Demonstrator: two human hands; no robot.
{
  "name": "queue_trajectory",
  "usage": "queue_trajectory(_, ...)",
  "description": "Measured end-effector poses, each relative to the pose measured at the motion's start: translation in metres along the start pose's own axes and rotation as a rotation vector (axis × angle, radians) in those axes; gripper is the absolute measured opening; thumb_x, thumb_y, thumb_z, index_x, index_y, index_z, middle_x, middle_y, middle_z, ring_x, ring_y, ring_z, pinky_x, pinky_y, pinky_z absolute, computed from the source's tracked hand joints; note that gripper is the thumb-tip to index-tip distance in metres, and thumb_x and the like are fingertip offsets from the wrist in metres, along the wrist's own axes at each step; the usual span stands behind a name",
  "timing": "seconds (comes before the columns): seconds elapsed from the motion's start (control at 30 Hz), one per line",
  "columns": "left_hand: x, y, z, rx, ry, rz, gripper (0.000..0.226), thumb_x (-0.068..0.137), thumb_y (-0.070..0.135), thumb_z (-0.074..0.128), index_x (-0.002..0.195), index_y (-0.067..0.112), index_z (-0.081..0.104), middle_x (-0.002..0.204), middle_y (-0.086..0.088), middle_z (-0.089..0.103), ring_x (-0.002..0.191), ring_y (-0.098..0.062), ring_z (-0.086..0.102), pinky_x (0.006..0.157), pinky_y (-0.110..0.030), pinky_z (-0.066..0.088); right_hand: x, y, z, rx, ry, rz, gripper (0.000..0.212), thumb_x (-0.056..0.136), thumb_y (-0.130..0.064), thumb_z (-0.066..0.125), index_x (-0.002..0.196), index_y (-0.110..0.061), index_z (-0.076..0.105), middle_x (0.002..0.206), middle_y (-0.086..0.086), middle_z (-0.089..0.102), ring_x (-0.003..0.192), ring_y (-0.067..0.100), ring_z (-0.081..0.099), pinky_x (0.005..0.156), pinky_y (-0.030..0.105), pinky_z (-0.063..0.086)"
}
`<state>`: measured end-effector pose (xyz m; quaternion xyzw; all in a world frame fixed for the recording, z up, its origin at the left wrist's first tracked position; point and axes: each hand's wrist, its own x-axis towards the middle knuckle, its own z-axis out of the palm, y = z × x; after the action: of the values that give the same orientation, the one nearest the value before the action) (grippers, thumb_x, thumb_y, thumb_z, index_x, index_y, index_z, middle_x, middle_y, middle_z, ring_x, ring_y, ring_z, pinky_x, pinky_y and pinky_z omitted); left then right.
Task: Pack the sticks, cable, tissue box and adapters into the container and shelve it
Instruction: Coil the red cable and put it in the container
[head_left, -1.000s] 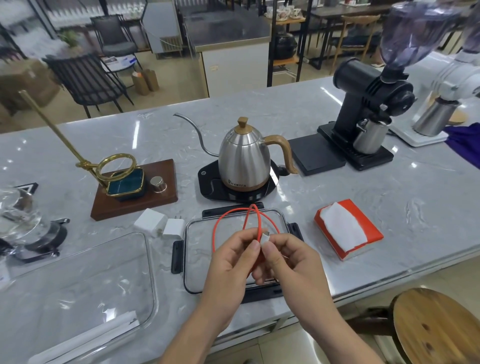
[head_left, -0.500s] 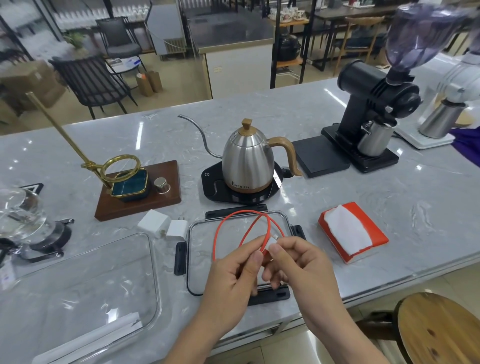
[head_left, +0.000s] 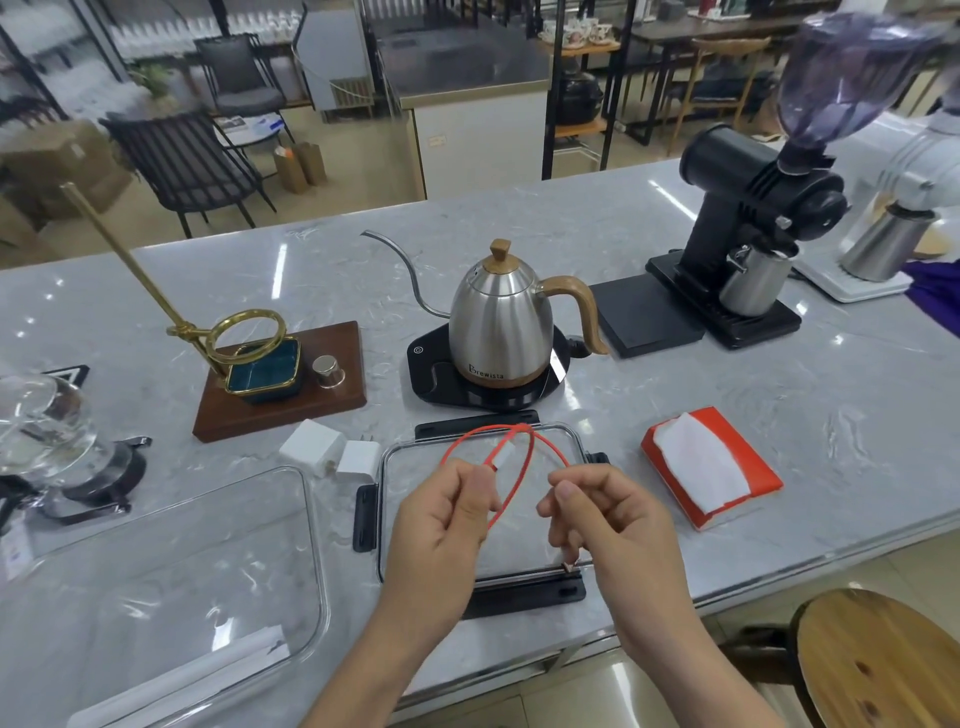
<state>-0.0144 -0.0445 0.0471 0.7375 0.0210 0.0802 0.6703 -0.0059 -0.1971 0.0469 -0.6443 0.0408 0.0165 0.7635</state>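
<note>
Left hand (head_left: 441, 525) and right hand (head_left: 608, 519) each pinch thin red cable (head_left: 524, 470), looped above flat clear lid (head_left: 415, 483). Clear rounded container (head_left: 311, 525) left of left hand, holding white sticks (head_left: 208, 675). Two white boxy adapters (head_left: 332, 453) beyond it; orange tissue box (head_left: 711, 467) right of right hand, on marbled surface (head_left: 831, 415).

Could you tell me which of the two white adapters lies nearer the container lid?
The smaller adapter, whose prongs point upward; it sits nearly against the lid, while the larger adapter lies farther left.

A steel gooseneck kettle (head_left: 501, 322) stands on its black base mid-desk (head_left: 779, 415). Left of it sits a wooden drip stand (head_left: 283, 400) with a brass ring; far right, a black grinder (head_left: 748, 228) beside a white one (head_left: 914, 208). A wooden stool (head_left: 878, 660) stands near right.
</note>
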Motion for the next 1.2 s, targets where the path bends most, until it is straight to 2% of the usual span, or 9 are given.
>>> queue_trajectory(0.1,0.004,0.012,-0.003,-0.311,0.053,-0.13,0.034,0.091,0.041,0.052,0.065,0.02,0.05,0.047,0.01,0.023,0.041,-0.008,0.017,0.043,-0.024,0.016,0.001,0.009,-0.003,-0.06,-0.033,0.039,0.012,0.093,0.001,0.058,0.09,-0.005,0.069,0.073,0.012,0.07,0.057,0.015,0.055,0.051,0.026,0.044)
queue_trajectory(0.2,0.006,0.023,-0.008,-0.564,0.089,-0.188,0.039,0.097,0.038,0.051,0.068,0.013,0.045,0.046,0.008,0.019,0.037,-0.006,0.015,0.038,-0.02,0.019,-0.001,0.021,-0.003,-0.154,-0.123,0.155,0.011,0.093,-0.002,0.058,0.088,-0.006,0.068,0.073,0.01,0.07,0.055,0.013,0.056,0.05,0.023,0.043)
queue_trajectory(0.3,0.006,0.03,-0.012,-0.708,0.103,-0.223,0.034,0.092,0.038,0.046,0.066,0.016,0.046,0.045,0.009,0.02,0.039,-0.007,0.01,0.04,-0.022,0.014,-0.003,0.035,-0.001,-0.283,-0.21,0.265,0.015,0.094,-0.01,0.059,0.081,-0.006,0.064,0.067,0.007,0.068,0.055,0.015,0.059,0.051,0.029,0.042)
queue_trajectory(0.4,0.006,0.036,-0.015,-0.812,0.126,-0.281,0.035,0.094,0.04,0.044,0.066,0.018,0.047,0.046,0.009,0.014,0.044,-0.012,0.003,0.041,-0.024,0.011,-0.003,0.043,0.005,-0.297,-0.199,0.355,0.02,0.098,-0.018,0.055,0.089,-0.001,0.059,0.072,0.011,0.069,0.057,0.022,0.063,0.054,0.034,0.047)
queue_trajectory(0.53,0.005,0.046,-0.019,-0.915,0.145,-0.319,0.036,0.094,0.041,0.044,0.065,0.02,0.048,0.054,0.006,0.005,0.044,-0.012,0.002,0.038,-0.022,0.011,-0.002,0.035,0.014,-0.064,-0.226,0.556,0.026,0.101,-0.024,0.05,0.107,0.001,0.053,0.09,0.027,0.071,0.071,0.036,0.07,0.07,0.046,0.058)
queue_trajectory(0.67,0.005,0.048,-0.021,-0.984,0.148,-0.342,0.035,0.093,0.041,0.045,0.066,0.02,0.05,0.054,0.006,0.005,0.043,-0.011,0.002,0.035,-0.02,0.012,-0.005,0.025,0.028,0.356,-0.295,0.667,0.014,0.098,-0.014,0.051,0.108,-0.005,0.054,0.113,0.034,0.065,0.104,0.049,0.065,0.094,0.052,0.051)
queue_trajectory(0.77,0.004,0.047,-0.025,-0.983,0.16,-0.349,0.035,0.094,0.041,0.045,0.066,0.02,0.051,0.054,0.006,0.005,0.043,-0.01,0.002,0.037,-0.02,0.01,-0.004,0.024,0.033,0.534,-0.218,0.637,0.01,0.093,-0.007,0.053,0.1,-0.007,0.059,0.113,0.035,0.065,0.091,0.04,0.068,0.086,0.046,0.055)
queue_trajectory(0.93,0.003,0.046,-0.038,-0.963,0.196,-0.359,0.031,0.093,0.039,0.045,0.071,0.02,0.053,0.055,0.006,0.005,0.043,-0.01,0.001,0.035,-0.019,0.009,0.009,0.028,0.025,0.591,-0.138,0.636,0.034,0.09,-0.009,0.056,0.122,0.003,0.06,0.083,0.018,0.069,0.059,0.023,0.067,0.061,0.031,0.059)
queue_trajectory(1.2,-0.003,0.047,-0.052,-0.981,0.224,-0.381,0.034,0.096,0.038,0.042,0.07,0.021,0.057,0.057,0.007,0.006,0.044,-0.01,0.001,0.033,-0.018,0.01,0.022,0.022,0.023,0.724,-0.157,0.599,0.029,0.087,-0.014,0.06,0.114,-0.004,0.062,0.078,0.01,0.069,0.063,0.016,0.066,0.061,0.024,0.058)
